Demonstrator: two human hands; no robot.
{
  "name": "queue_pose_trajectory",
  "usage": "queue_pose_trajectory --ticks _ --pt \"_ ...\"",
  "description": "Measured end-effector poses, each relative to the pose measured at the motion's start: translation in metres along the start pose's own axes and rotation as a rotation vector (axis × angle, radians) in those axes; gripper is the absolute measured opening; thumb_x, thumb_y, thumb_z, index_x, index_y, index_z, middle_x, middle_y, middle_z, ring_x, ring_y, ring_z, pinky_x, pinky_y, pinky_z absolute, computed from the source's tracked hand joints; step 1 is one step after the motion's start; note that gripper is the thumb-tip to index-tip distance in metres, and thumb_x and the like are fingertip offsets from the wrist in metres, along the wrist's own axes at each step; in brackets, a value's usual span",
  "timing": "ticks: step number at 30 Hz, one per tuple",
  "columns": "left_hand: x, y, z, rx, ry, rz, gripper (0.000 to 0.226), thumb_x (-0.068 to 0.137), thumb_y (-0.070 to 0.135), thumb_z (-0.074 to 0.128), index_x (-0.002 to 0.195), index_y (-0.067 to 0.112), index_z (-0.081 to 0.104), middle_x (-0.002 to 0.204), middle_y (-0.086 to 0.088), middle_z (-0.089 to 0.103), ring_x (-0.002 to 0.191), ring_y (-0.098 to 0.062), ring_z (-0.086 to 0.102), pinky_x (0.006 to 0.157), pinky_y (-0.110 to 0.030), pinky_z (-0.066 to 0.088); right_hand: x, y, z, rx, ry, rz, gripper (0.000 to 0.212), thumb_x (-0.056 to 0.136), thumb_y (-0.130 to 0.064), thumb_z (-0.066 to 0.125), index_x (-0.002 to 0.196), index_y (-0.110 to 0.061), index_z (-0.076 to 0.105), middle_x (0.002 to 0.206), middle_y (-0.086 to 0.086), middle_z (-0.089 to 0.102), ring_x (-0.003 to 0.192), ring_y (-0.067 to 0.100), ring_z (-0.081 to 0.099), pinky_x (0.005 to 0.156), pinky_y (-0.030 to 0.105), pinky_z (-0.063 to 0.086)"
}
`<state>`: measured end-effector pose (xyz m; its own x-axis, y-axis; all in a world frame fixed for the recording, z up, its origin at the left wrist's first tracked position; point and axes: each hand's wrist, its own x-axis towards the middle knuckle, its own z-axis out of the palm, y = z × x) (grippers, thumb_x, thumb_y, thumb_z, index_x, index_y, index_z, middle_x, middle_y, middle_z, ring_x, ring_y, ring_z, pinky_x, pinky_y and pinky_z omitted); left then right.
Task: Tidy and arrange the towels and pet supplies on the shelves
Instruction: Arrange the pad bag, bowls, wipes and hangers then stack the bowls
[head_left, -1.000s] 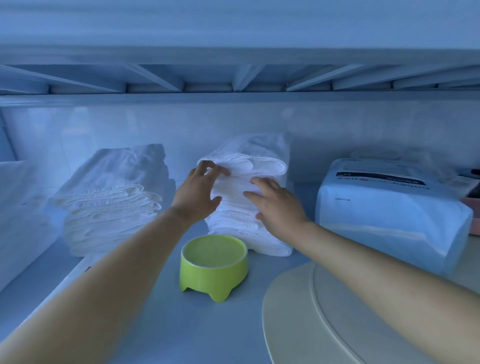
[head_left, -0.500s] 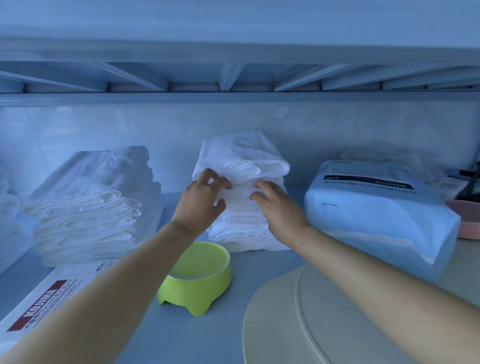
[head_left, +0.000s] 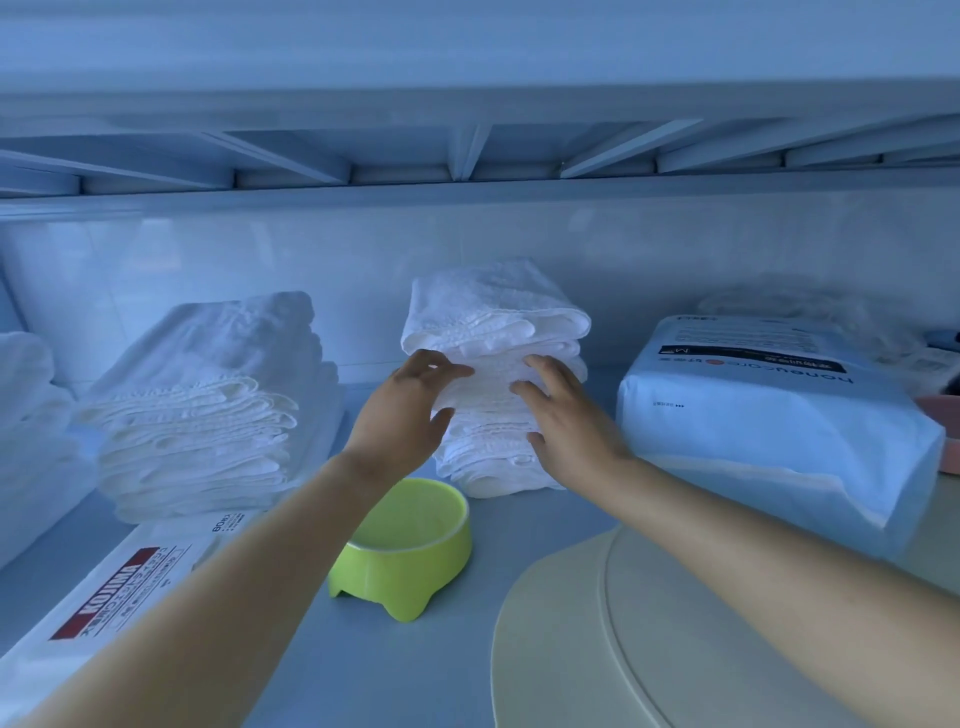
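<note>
A tall stack of folded white towels (head_left: 493, 322) stands at the middle back of the shelf. My left hand (head_left: 405, 410) grips the front folds of the stack from the left, thumb and fingers curled on a towel edge. From the right, my right hand (head_left: 566, 415) presses its spread fingers against the same front folds. A lime green pet bowl (head_left: 410, 551) stands just in front of the stack, under my left wrist. A wider, lower stack of white towels (head_left: 208, 410) lies to the left.
A large pale blue pack of pet pads (head_left: 769, 431) lies at the right, with a pink item (head_left: 943, 436) behind it. A flat white pack with a red label (head_left: 114, 582) lies front left. A round cream lid (head_left: 675, 639) fills the front right. More white towels (head_left: 26, 415) sit far left.
Both hands have shifted slightly on the front of the middle towel stack, staying on it. The view has swung left, bringing the red-labelled pack into sight.
</note>
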<state>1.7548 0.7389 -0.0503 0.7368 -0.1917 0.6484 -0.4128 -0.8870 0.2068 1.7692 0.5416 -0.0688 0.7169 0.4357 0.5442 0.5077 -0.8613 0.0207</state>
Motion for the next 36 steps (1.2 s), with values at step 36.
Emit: queue_pose_trajectory --ticks 36 --pt "-0.157 -0.011 -0.061 -0.049 -0.212 -0.078 0.048 0.078 0.025 0.064 0.121 0.043 0.051 0.123 0.025 0.047 0.106 -0.004 0.053 0.077 -0.031 0.051 -0.068 -0.085 -0.001 0.318 -0.125 -0.364 0.052 0.083 -0.039 0.065 0.129 -0.019 0.053 0.131 -0.006 0.055 0.119 0.010 0.048 0.095 0.018 0.034"
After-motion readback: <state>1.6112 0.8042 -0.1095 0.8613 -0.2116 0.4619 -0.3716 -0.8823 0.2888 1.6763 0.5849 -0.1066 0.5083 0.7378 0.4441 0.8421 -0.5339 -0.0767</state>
